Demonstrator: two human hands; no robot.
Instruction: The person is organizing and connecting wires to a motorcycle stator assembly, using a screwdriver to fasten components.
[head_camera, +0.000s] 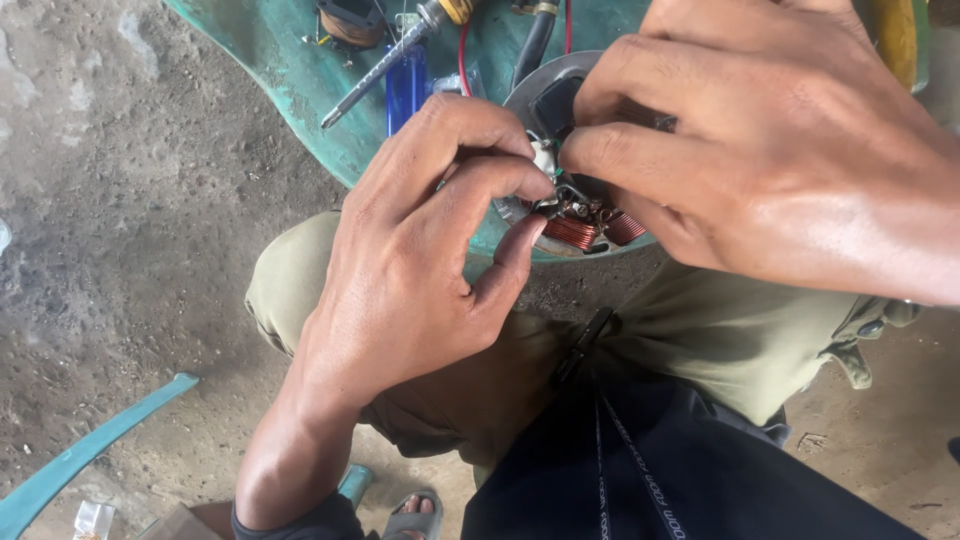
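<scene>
Head view. The left hand (410, 270) pinches its thumb and forefinger narrowly on a small white connector piece (543, 158) at the top of the coil assembly (580, 225). The right hand (780, 150) comes in from above, fingers curled close, its fingertips on the same point and on the dark part just behind it. The assembly, a round metal plate carrying copper-wound coils, sits at the near edge of the green plastic stool (300, 70), above the person's knees.

Progress, as a judgement: the copper windings appear complete and seated; the work in hand is at the lead or terminal end, which is not yet finished. Whether a joint is made cannot be told, since the fingers cover it.

Containers: none is visible. Loose on the stool lie a soldering iron (385, 65), a blue lighter (405, 90), red and black wires (463, 60) and a second small coil (350, 22).
</scene>
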